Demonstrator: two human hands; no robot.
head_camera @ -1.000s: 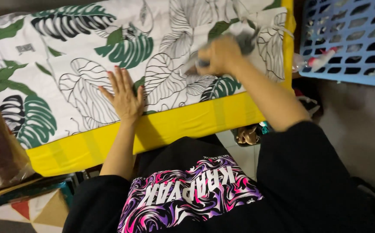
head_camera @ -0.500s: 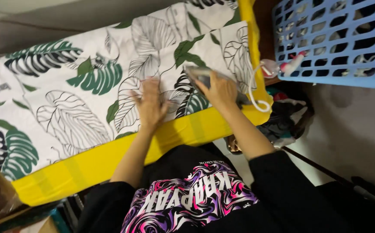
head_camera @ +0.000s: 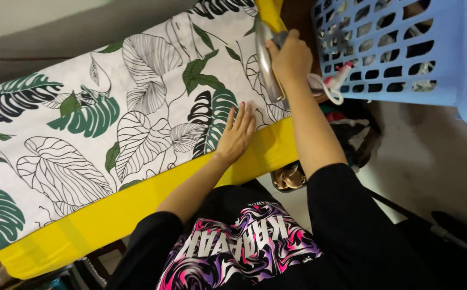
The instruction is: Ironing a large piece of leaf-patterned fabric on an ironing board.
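Yellow-edged leaf-print cloth [head_camera: 137, 123] spread before me, my left hand [head_camera: 237, 134] flat with fingers released near its yellow edge, my right hand [head_camera: 292, 56] clenched around the iron [head_camera: 266, 59] at the cloth's far right corner, blue laundry basket [head_camera: 459, 53] beside

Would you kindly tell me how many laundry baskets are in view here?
1: a light blue laundry basket at upper right, beside the right hand holding the iron. Others may lie outside the frame.
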